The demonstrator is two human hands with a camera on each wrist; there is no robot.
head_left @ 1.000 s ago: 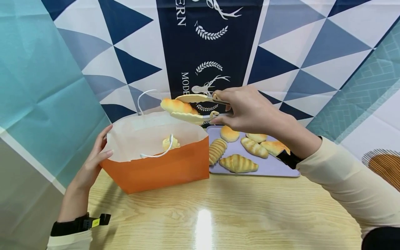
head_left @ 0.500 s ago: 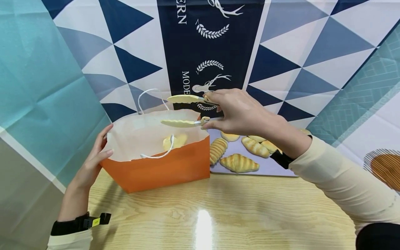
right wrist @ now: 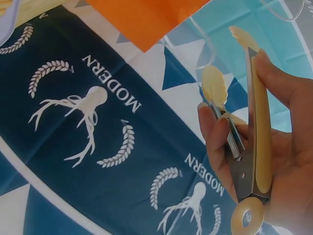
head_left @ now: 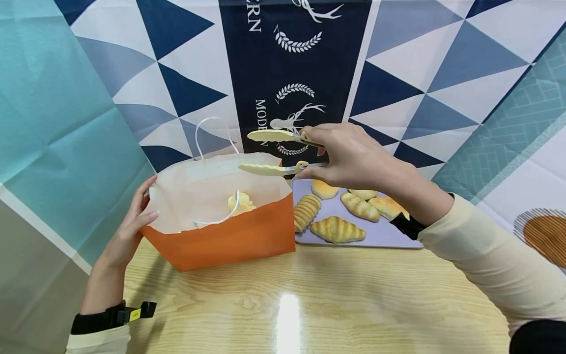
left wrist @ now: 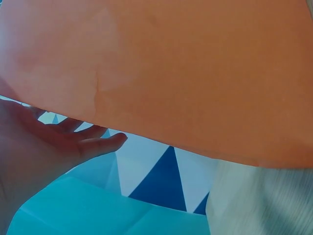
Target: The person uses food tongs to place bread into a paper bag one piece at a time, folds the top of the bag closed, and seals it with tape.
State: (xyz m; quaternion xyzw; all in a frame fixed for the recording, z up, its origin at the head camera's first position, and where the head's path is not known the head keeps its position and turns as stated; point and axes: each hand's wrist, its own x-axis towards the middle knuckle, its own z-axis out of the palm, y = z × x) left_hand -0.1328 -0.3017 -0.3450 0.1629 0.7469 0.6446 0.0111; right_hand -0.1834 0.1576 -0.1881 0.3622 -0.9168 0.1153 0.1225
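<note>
My right hand [head_left: 353, 155] grips a pair of tongs [head_left: 267, 170] with cream-coloured tips, above the right end of an orange paper bag [head_left: 230, 241]. The tips stand apart with nothing between them, also in the right wrist view, where the tongs [right wrist: 261, 122] lie between thumb and fingers. The bag's top gapes, showing white inside, and a pale yellow bread piece [head_left: 244, 204] shows behind the front handle. My left hand [head_left: 126, 233] holds the bag's left side, thumb at the front corner and fingers at the back. In the left wrist view its fingers lie along the bag's edge.
Right of the bag, a lilac tray [head_left: 389, 240] bears several breads, among them a croissant-shaped one [head_left: 338, 229] and a ridged roll [head_left: 307, 213]. My right forearm passes over its right end. A patterned cloth [head_left: 185, 64] hangs close behind the bag and tray.
The long bread roll held in the tongs one second ago is gone from them, released over the bag. The tongs opened wider, dipped left, then moved back right. The left hand stays at the bag.
</note>
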